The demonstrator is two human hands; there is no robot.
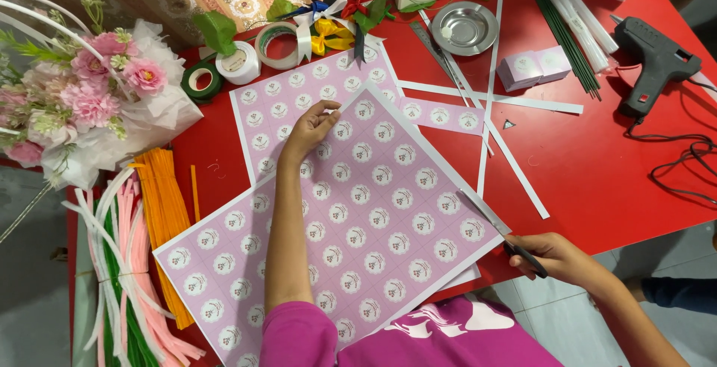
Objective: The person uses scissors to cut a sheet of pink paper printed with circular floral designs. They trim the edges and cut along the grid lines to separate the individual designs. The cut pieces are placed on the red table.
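Red bench (597,165) fills the view, crowded at its far and left edges. The right hand (556,259) has its grip pressed around the handles of scissors (497,229), whose blades meet the right edge of a pink sheet (373,218) printed with round labels. That sheet lies tilted across the near middle of the bench, over a second like sheet (299,94) further off, and its near corner hangs past the bench edge toward the person's magenta top. The left hand (310,132) lies with fingers loosely spread and fingertips pressing the far part of the sheet, pinning it flat.

By my judgement a cut along the sheet's right margin is just starting; carrying it on calls for the blades to keep to the printed line while the left hand holds the sheet from sliding.

White paper strips (489,98) lie just beyond the blades, with bare red surface to their right as far as the glue gun (653,61) and its cord. Left of the sheet, orange stems (160,203), pink and green ones beside them, and a bouquet (89,98) leave little room.
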